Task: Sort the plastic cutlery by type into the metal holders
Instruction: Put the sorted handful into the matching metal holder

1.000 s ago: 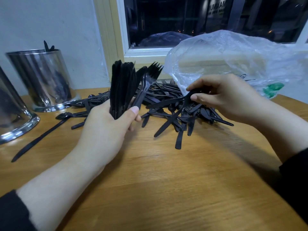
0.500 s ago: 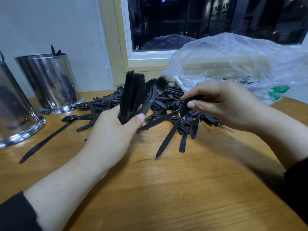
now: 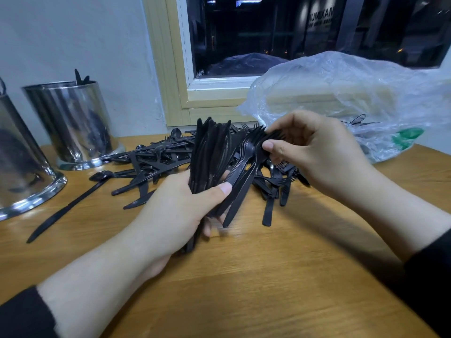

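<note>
My left hand [image 3: 178, 213] grips an upright bundle of black plastic knives [image 3: 211, 152] and, beside it, a few black forks [image 3: 246, 157] fanned out to the right. My right hand [image 3: 314, 152] pinches the tined end of a fork against that group. Behind both hands lies a loose pile of black cutlery [image 3: 156, 162] on the wooden table [image 3: 268, 276]. Two shiny metal holders stand at the left: one [image 3: 70, 123] with a few black tips poking out, the other [image 3: 22, 167] cut off by the frame edge.
A crumpled clear plastic bag [image 3: 353, 98] with more cutlery inside lies at the back right, under the window. A single black knife [image 3: 66, 208] lies apart near the closer holder. The wall and window frame close off the back of the table.
My right hand lifted a fork out of the pile and brought it left to the forks in my left hand. The left hand stayed about where it was with its bundle.
</note>
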The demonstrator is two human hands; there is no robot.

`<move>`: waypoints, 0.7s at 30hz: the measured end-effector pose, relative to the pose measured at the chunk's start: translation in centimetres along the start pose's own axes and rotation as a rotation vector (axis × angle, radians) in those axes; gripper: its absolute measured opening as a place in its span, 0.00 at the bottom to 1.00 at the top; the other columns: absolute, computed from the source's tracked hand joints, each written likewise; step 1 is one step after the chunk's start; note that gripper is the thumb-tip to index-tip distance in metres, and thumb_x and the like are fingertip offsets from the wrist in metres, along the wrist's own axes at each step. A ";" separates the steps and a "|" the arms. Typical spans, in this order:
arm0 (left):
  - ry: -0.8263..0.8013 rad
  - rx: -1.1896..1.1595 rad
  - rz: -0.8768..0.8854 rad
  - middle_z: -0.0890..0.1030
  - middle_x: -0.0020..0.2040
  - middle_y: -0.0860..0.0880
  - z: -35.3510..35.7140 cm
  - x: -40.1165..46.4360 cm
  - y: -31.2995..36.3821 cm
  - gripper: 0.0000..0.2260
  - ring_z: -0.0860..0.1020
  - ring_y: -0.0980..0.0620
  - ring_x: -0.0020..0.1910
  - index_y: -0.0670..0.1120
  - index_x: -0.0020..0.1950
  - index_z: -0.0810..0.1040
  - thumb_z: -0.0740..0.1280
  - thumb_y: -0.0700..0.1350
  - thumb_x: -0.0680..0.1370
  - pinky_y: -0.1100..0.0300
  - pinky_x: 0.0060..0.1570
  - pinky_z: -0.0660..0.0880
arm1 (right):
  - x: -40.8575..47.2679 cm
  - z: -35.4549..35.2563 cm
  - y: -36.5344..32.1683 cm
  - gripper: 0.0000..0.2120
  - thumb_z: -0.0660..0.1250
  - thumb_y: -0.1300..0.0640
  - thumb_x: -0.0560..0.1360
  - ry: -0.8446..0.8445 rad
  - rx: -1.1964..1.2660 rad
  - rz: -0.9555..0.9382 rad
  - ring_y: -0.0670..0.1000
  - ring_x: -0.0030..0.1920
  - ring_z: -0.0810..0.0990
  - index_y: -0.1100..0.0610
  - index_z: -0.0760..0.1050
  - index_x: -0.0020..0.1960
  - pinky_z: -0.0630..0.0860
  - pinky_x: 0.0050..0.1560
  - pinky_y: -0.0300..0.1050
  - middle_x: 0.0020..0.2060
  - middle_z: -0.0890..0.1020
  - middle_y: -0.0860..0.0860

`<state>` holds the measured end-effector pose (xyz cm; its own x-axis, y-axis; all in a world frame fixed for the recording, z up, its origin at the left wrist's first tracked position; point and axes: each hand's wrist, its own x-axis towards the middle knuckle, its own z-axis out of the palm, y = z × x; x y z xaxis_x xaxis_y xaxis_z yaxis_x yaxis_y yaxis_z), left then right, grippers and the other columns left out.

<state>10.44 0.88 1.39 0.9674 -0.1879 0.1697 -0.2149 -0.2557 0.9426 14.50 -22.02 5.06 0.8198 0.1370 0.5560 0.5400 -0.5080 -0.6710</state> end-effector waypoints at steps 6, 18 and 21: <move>-0.038 -0.003 -0.008 0.87 0.44 0.43 0.3 -0.1 0.1 0.10 0.78 0.32 0.37 0.45 0.52 0.84 0.68 0.51 0.81 0.52 0.37 0.73 | 0.1 0.7 0.3 0.06 0.74 0.58 0.75 0.048 0.034 0.039 0.46 0.35 0.85 0.54 0.78 0.49 0.80 0.42 0.40 0.35 0.85 0.50; 0.021 0.003 -0.034 0.83 0.32 0.49 0.5 -0.2 0.4 0.06 0.76 0.55 0.28 0.43 0.45 0.84 0.71 0.44 0.79 0.62 0.29 0.71 | -0.1 1.2 -0.2 0.08 0.75 0.56 0.75 0.089 0.065 0.099 0.49 0.35 0.86 0.54 0.76 0.49 0.83 0.46 0.60 0.40 0.84 0.57; 0.093 -0.030 -0.038 0.81 0.31 0.50 0.0 -0.1 0.3 0.07 0.75 0.56 0.27 0.41 0.46 0.84 0.71 0.44 0.79 0.64 0.28 0.70 | 0.4 0.0 0.1 0.08 0.72 0.49 0.77 0.170 -0.017 0.100 0.48 0.31 0.82 0.51 0.75 0.48 0.79 0.33 0.48 0.39 0.81 0.48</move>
<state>10.29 0.79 1.66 0.9833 -0.0893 0.1584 -0.1752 -0.2321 0.9568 14.91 -22.02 5.24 0.8245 -0.0592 0.5628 0.4533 -0.5265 -0.7193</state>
